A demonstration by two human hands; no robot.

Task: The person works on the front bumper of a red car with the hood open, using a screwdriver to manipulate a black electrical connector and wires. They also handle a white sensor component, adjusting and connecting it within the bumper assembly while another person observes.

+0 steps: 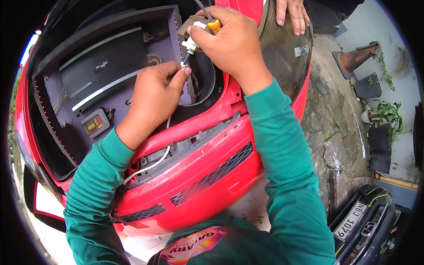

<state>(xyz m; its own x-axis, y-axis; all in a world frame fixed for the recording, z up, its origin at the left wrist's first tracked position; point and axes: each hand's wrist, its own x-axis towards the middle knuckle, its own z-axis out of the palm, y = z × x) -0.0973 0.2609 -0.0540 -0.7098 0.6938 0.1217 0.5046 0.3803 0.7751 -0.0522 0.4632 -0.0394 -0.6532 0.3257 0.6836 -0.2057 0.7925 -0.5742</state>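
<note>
My right hand (229, 39) grips a screwdriver with an orange and white handle (213, 25), its dark shaft pointing down toward my left hand. My left hand (152, 99) pinches a small white fitting (185, 64) at the tip of the shaft, beside the right wall of a grey lined trunk compartment (172, 44). Both hands work over the open rear of a red car (207, 163). A white wire (150, 167) runs from under my left hand down along the red rear panel. I wear green long sleeves.
A black amplifier box (101, 70) and a small fuse holder (95, 123) sit in the trunk. Another person's hand (291, 13) rests on a dark tail lamp (285, 53). Mossy concrete (335, 132), plant pots (371, 115) and another car's bumper (362, 221) lie right.
</note>
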